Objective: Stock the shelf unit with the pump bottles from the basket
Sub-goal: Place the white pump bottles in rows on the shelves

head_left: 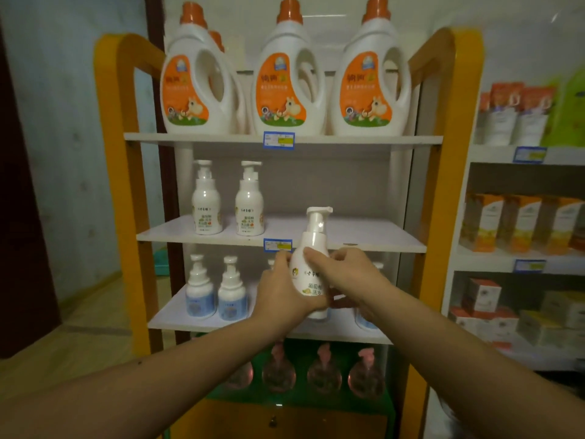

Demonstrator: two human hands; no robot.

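Note:
I hold one white pump bottle [311,267] upright in front of the yellow-framed shelf unit [126,191]. My left hand [280,288] wraps its left side and base; my right hand [346,274] grips its right side and shoulder. The bottle's pump head stands level with the second shelf board [364,236], to the right of two matching white pump bottles [206,198] [250,199] that stand on the left part of that board. The basket is out of view.
Three big orange-capped detergent jugs [288,77] fill the top shelf. Blue-labelled pump bottles [200,289] stand on the third shelf, pink round bottles [324,372] below. A second shelf unit [519,217] with boxed goods stands at the right. A wall and floor lie at the left.

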